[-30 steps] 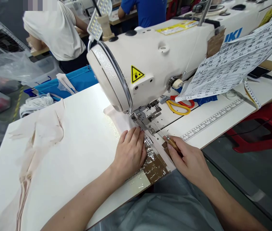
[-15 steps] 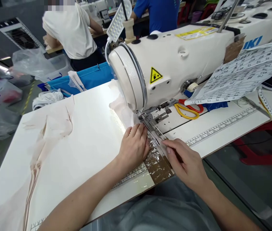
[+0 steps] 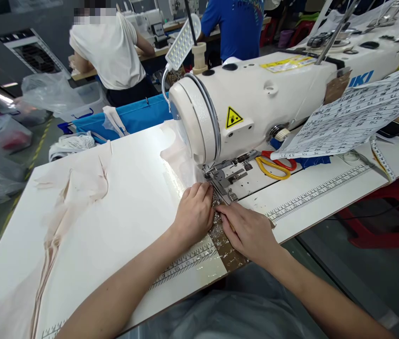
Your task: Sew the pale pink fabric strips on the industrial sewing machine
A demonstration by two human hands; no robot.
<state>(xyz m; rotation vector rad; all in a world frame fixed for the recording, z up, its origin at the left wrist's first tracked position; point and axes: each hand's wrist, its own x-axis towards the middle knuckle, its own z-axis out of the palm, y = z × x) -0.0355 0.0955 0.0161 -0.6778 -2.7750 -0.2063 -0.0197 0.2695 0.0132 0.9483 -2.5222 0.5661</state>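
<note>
Just in front of the needle area of the white sewing machine [image 3: 249, 103], my left hand [image 3: 194, 212] lies with its fingers curled together on the table edge of pale fabric [image 3: 181, 162]. What its fingertips press on is hidden. My right hand [image 3: 249, 230] is closed in a pinch close beside it, over the brown taped strip [image 3: 233, 254]. Whatever the right fingers pinch is too small to make out. Metal guides [image 3: 224, 181] stand between the hands and the presser foot.
Yellow and red scissors [image 3: 273, 168] lie right of the needle area, below a printed sheet [image 3: 355, 117]. More pale fabric [image 3: 79, 183] spreads over the table's left. A measuring tape [image 3: 383, 160] hangs at the right. Two people sit beyond the blue cloth bin [image 3: 139, 115].
My right hand has moved left and closer to my left hand. The thin tool it held near the guides no longer shows clearly. The view has shifted slightly.
</note>
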